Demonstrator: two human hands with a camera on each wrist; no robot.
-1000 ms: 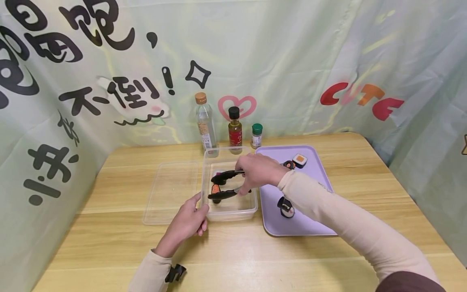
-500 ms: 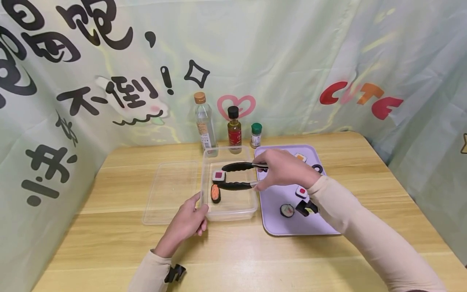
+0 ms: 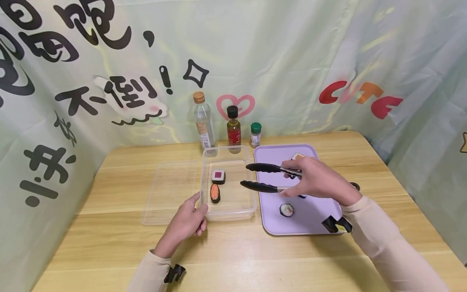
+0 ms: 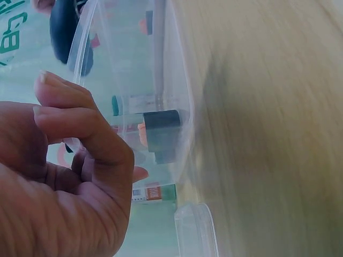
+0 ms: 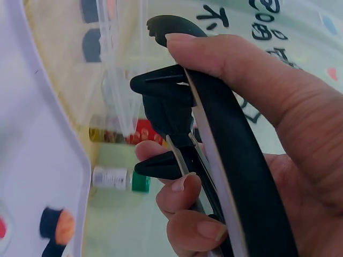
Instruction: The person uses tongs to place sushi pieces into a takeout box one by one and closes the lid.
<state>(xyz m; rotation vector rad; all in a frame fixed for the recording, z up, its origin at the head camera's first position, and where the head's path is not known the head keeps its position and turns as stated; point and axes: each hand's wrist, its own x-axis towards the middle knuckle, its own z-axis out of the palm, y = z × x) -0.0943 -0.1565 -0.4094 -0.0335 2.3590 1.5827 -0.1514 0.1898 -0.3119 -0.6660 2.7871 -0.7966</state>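
Observation:
My left hand [image 3: 187, 219] pinches the near left corner of a clear plastic container [image 3: 230, 214], thumb over the rim. Inside it, towards the left wall, a sushi roll [image 3: 218, 176] with a dark pink centre sits just behind an orange-topped sushi piece [image 3: 215, 194]. With my right hand [image 3: 317, 180] I grip black kitchen tongs [image 3: 262, 167], arms spread and nothing between their tips. The tips hang over the container's right side and the left edge of a lilac tray [image 3: 275, 227]. A round white-and-black roll [image 3: 286, 209] lies on the tray; the hand partly covers other pieces there.
A flat clear lid [image 3: 169, 194] lies left of the container. Behind stand a tall clear bottle [image 3: 204, 125] with an orange cap, a red-labelled bottle [image 3: 234, 132] and a green-capped shaker [image 3: 255, 136]. A printed curtain [image 3: 277, 61] hangs at the table's back.
The tongs have let go of the pink-centred roll, leaving it in the container. My right hand has drawn them rightwards, out over the tray. My left hand stays at the corner.

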